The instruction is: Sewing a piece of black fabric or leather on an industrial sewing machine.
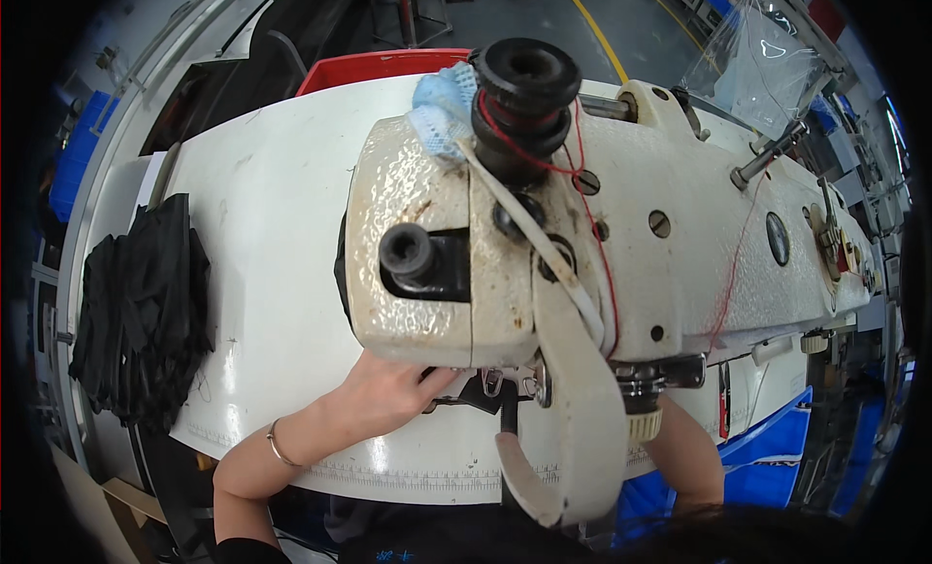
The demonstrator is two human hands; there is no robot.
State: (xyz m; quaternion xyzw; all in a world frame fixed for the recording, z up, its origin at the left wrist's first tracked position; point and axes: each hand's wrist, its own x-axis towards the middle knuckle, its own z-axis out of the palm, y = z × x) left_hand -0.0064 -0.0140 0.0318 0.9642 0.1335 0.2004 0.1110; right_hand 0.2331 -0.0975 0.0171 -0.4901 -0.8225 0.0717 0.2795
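A cream sewing machine (427,205) fills the middle of the view, its head over the white table (282,224). My left hand (388,397) lies beneath the head on its left side, a bracelet on the wrist. Its thumb and a finger close on a small black fabric piece (480,393) beside the metal presser foot (493,381); the other fingertips are hidden under the head. My right forearm (684,452) rises on the right, but that hand is blocked by the machine. Red thread (600,239) runs down from a black knob (529,74) on top.
A pile of black fabric pieces (146,312) lies on the table's left edge. Beyond the far edge sits a red bin (379,64). Blue bins (767,447) stand at the lower right. A wad of light blue cloth (442,108) rests on the machine, and a curved pale lever (592,438) hangs in front.
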